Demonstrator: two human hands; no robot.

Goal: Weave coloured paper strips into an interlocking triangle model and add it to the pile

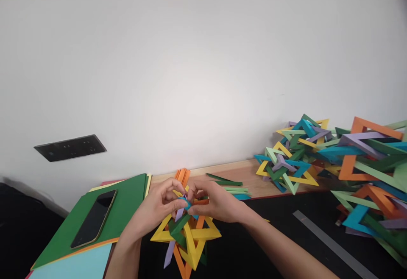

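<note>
Both the left hand (162, 202) and the right hand (214, 202) pinch a blue strip (188, 205) at the top of the paper star model (186, 236) just below them, apparently mid-weave; seating it likely needs a careful tuck.

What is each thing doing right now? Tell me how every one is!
Left hand: pinching the paper star.
Right hand: pinching a blue strip on the star.
Paper star: partly built, loose purple strip hanging.
Phone: screen dark, lying flat on green paper.
Green paper: flat, stacked on other sheets.
Finished stars: piled by the wall.
Metal ruler: lying flat.
Wall socket: nothing plugged in.
</note>
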